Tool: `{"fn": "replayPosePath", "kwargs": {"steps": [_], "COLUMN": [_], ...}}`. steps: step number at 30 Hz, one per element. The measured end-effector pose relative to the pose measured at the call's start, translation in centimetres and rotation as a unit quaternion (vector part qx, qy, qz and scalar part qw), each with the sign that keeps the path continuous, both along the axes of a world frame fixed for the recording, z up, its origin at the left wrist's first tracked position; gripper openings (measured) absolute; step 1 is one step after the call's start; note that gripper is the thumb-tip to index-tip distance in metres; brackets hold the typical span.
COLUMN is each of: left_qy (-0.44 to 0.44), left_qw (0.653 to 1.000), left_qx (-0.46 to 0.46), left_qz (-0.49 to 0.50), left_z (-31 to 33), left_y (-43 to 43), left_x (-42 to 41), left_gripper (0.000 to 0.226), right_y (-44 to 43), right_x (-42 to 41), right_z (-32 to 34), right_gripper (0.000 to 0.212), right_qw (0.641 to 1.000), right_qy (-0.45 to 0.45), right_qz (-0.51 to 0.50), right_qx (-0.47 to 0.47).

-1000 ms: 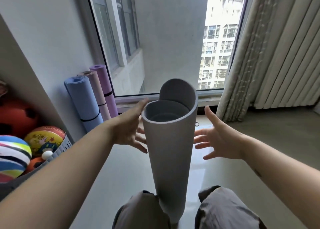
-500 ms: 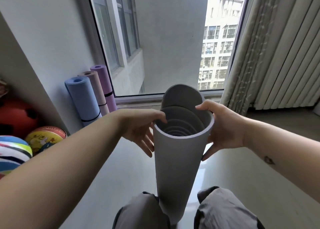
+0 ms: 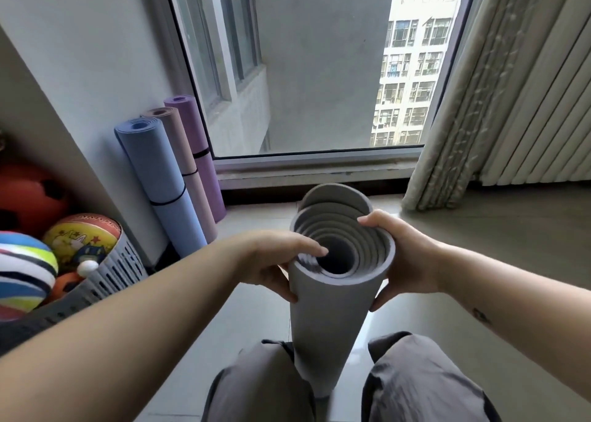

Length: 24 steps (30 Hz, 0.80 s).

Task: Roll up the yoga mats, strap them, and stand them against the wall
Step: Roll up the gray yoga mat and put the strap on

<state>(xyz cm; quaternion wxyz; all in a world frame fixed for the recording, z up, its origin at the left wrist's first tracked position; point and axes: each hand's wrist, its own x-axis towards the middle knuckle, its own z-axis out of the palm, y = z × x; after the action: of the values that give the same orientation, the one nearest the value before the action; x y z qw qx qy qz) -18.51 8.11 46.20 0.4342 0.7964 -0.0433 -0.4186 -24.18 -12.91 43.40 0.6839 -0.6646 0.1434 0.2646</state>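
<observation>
A grey rolled yoga mat (image 3: 329, 325) stands upright between my knees, its open top end facing me with loose spiral layers showing. My left hand (image 3: 275, 261) grips the top rim on the left, a finger reaching over the rim into the coil. My right hand (image 3: 403, 258) holds the rim on the right, thumb over the edge. No strap is visible on this mat. Three rolled mats lean against the left wall by the window: blue (image 3: 160, 185), pink-beige (image 3: 188, 165) and purple (image 3: 201, 153), each with a black strap.
A grey slotted basket (image 3: 105, 277) of balls sits at the left, beside an orange ball (image 3: 28, 194). A floor-level window (image 3: 319, 69) is ahead, and curtains (image 3: 479, 101) hang at the right. My knees in grey trousers (image 3: 415, 383) flank the mat on the smooth floor.
My hands, open and apart one second ago, closed on the mat's top rim. The roll has tightened, its inner layers now showing as a denser spiral, and it sits lower in view.
</observation>
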Motion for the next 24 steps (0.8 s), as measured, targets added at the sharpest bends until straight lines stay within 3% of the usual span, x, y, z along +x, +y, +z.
{"fn": "replayPosePath", "kwargs": {"steps": [4, 11, 15, 18, 21, 24], "left_qy": [-0.010, 0.009, 0.019, 0.039, 0.060, 0.051], "left_qw": [0.999, 0.996, 0.994, 0.995, 0.993, 0.991], "left_qx": [-0.040, -0.088, -0.106, -0.091, -0.086, -0.094], "left_qz": [0.023, 0.022, 0.031, 0.035, 0.059, 0.076], "left_z": [-2.2, -4.3, -4.6, -4.1, -3.9, -4.3], "left_y": [0.2, 0.8, 1.3, 2.2, 2.7, 2.0], "left_x": [-0.4, -0.4, -0.4, -0.4, -0.4, -0.6], "left_gripper": [0.022, 0.065, 0.070, 0.064, 0.046, 0.049], "right_y": [0.0, -0.6, -0.7, -0.3, 0.0, 0.8], "right_x": [0.8, 1.7, 1.7, 1.9, 2.5, 3.2], "right_z": [-2.0, -3.6, -3.8, -2.8, -0.5, 1.1], "right_gripper": [0.063, 0.062, 0.071, 0.082, 0.064, 0.042], "right_qw": [1.000, 0.999, 0.997, 0.998, 0.994, 0.986], "right_qy": [0.004, 0.015, 0.023, 0.024, -0.013, -0.034], "right_qz": [-0.008, 0.022, 0.048, 0.065, 0.082, 0.054], "right_qx": [0.009, 0.039, 0.056, 0.005, -0.076, -0.155]}}
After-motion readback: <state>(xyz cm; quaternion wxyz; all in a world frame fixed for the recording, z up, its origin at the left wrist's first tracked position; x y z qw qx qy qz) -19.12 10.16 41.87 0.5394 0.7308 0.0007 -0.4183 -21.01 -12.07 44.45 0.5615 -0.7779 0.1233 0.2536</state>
